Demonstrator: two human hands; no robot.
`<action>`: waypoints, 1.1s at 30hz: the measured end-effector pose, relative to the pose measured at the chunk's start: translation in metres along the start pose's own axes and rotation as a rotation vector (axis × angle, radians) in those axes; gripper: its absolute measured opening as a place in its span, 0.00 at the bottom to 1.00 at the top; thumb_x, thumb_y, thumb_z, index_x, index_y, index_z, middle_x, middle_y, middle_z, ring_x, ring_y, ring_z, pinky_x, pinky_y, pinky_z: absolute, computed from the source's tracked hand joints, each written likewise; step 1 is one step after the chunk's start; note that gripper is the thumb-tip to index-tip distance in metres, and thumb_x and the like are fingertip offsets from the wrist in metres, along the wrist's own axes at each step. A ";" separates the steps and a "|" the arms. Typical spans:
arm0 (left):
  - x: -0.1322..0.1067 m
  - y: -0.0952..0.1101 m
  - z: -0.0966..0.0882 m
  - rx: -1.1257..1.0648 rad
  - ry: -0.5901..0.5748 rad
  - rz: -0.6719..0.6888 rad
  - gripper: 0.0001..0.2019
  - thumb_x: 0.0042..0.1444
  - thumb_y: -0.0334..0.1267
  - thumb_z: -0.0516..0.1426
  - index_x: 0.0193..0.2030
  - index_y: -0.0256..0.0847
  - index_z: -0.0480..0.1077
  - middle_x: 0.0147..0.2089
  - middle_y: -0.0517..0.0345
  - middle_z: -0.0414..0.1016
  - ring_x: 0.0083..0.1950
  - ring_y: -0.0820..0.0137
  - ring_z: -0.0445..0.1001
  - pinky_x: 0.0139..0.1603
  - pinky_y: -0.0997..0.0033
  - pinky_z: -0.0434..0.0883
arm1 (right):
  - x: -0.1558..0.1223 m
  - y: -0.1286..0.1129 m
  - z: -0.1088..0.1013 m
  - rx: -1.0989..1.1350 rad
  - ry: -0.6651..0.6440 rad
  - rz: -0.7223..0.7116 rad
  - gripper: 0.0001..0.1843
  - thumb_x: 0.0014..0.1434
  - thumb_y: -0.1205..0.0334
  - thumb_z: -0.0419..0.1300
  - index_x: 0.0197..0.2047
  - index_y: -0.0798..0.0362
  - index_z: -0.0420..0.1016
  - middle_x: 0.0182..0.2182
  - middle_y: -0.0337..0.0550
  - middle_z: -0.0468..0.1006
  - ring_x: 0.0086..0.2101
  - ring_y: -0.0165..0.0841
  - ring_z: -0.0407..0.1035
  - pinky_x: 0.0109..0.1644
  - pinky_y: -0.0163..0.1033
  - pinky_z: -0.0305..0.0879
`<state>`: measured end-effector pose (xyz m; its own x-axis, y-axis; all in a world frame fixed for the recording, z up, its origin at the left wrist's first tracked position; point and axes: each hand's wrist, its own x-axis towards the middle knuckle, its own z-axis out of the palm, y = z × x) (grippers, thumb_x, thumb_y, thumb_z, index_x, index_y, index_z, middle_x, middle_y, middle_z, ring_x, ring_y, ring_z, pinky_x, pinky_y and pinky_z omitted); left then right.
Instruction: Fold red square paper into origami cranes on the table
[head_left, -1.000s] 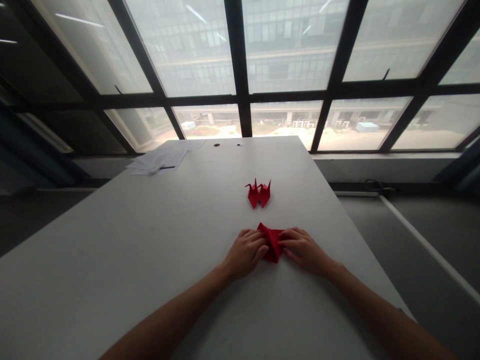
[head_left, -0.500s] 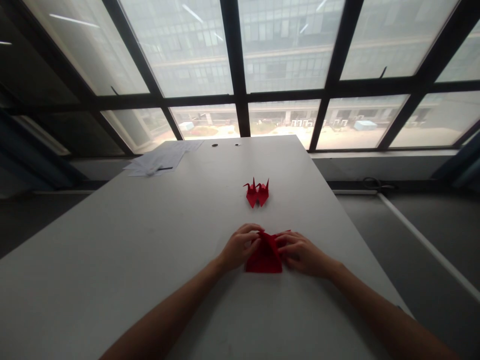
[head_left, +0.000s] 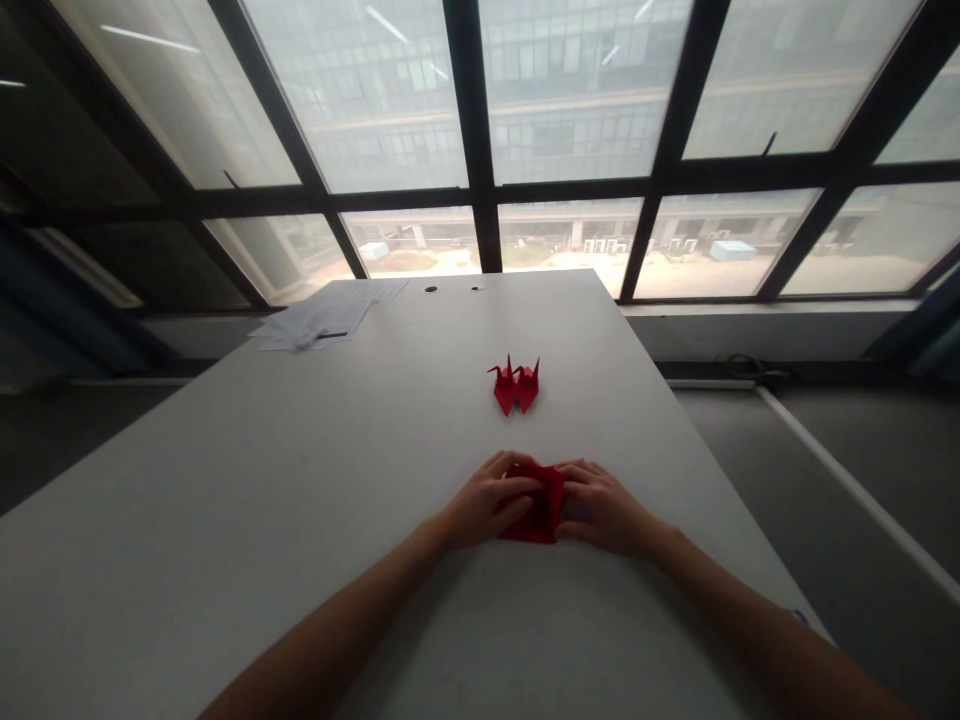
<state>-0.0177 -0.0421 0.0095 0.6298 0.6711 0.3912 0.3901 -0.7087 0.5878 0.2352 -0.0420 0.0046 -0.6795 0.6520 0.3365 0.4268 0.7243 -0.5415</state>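
Observation:
A partly folded sheet of red origami paper (head_left: 536, 520) rests on the white table, between my two hands. My left hand (head_left: 491, 502) grips its left side, with the fingers reaching over the paper toward its middle. On the right, my right hand (head_left: 600, 507) pinches the other side, thumb near the lower corner and fingers along the upper edge. The paper bulges open in the middle, and its outer edges are partly hidden under my fingers. Just beyond stand two finished red paper cranes (head_left: 515, 388), side by side and touching.
White paper sheets (head_left: 322, 312) with a dark pen (head_left: 332, 335) on them lie at the table's far left. Two small round holes are near the far edge of the white table (head_left: 300, 480). Large dark-framed windows rise behind it.
My left fingers have moved right, across the paper. The paper's raised flap has opened and shifted toward my right hand. The cranes have stayed in place.

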 end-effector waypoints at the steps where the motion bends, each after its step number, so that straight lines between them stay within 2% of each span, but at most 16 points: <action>1: 0.000 0.000 0.000 0.010 -0.005 -0.010 0.15 0.65 0.38 0.55 0.56 0.46 0.73 0.58 0.48 0.68 0.59 0.60 0.68 0.63 0.55 0.67 | 0.000 -0.001 0.000 -0.003 0.006 0.011 0.21 0.55 0.51 0.69 0.51 0.45 0.76 0.52 0.45 0.76 0.53 0.42 0.68 0.60 0.50 0.61; 4: -0.001 -0.001 0.000 0.039 -0.028 -0.027 0.13 0.65 0.39 0.54 0.52 0.45 0.75 0.56 0.49 0.69 0.57 0.62 0.68 0.63 0.56 0.66 | 0.000 -0.002 -0.001 0.002 0.000 0.016 0.19 0.57 0.52 0.68 0.51 0.45 0.76 0.52 0.45 0.76 0.52 0.41 0.68 0.59 0.50 0.61; 7: -0.001 -0.001 -0.002 0.086 -0.031 -0.011 0.11 0.65 0.41 0.54 0.44 0.45 0.79 0.59 0.50 0.68 0.59 0.60 0.65 0.64 0.53 0.64 | -0.001 0.000 -0.003 0.017 -0.031 -0.011 0.17 0.56 0.54 0.69 0.49 0.45 0.77 0.52 0.44 0.75 0.54 0.41 0.66 0.60 0.50 0.61; 12: -0.001 0.006 -0.004 0.152 -0.089 0.061 0.11 0.62 0.41 0.58 0.33 0.45 0.81 0.71 0.57 0.56 0.71 0.50 0.48 0.70 0.45 0.53 | -0.003 0.005 -0.002 0.004 -0.027 -0.048 0.16 0.56 0.64 0.68 0.48 0.46 0.77 0.52 0.44 0.76 0.54 0.40 0.66 0.61 0.50 0.60; 15: 0.000 0.010 -0.002 0.186 -0.120 0.079 0.08 0.60 0.43 0.60 0.39 0.49 0.82 0.74 0.62 0.47 0.74 0.47 0.41 0.71 0.43 0.49 | -0.003 0.007 0.001 0.003 -0.008 -0.047 0.16 0.56 0.70 0.64 0.48 0.46 0.77 0.51 0.43 0.76 0.53 0.39 0.67 0.60 0.49 0.61; 19: -0.001 0.011 0.001 0.247 -0.096 0.050 0.14 0.63 0.46 0.57 0.53 0.56 0.77 0.76 0.63 0.40 0.74 0.46 0.37 0.71 0.41 0.47 | -0.002 0.010 0.004 0.017 -0.008 -0.061 0.18 0.56 0.71 0.63 0.48 0.45 0.78 0.52 0.43 0.76 0.53 0.40 0.67 0.59 0.48 0.61; 24: -0.002 0.013 0.002 0.281 -0.131 0.050 0.12 0.63 0.47 0.56 0.48 0.55 0.80 0.76 0.65 0.41 0.75 0.46 0.37 0.71 0.43 0.46 | -0.003 0.012 0.004 0.041 -0.006 -0.044 0.14 0.56 0.66 0.66 0.47 0.45 0.78 0.51 0.42 0.76 0.52 0.40 0.67 0.59 0.48 0.61; 30: -0.003 0.018 0.008 0.378 -0.139 0.063 0.17 0.63 0.52 0.56 0.57 0.59 0.74 0.77 0.63 0.38 0.75 0.43 0.35 0.71 0.37 0.41 | -0.003 0.008 -0.002 0.059 -0.038 -0.027 0.16 0.56 0.61 0.67 0.49 0.46 0.77 0.53 0.45 0.74 0.53 0.42 0.66 0.59 0.48 0.62; 33: -0.003 0.019 0.008 0.365 -0.140 0.054 0.16 0.63 0.52 0.55 0.54 0.58 0.76 0.77 0.64 0.37 0.75 0.43 0.34 0.71 0.37 0.42 | -0.002 0.006 -0.004 0.066 -0.047 -0.005 0.16 0.56 0.55 0.68 0.48 0.46 0.77 0.53 0.45 0.74 0.52 0.42 0.66 0.59 0.48 0.62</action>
<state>-0.0065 -0.0591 0.0135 0.7313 0.6128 0.2994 0.5515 -0.7896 0.2689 0.2412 -0.0378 0.0041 -0.7096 0.6361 0.3030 0.3843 0.7098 -0.5903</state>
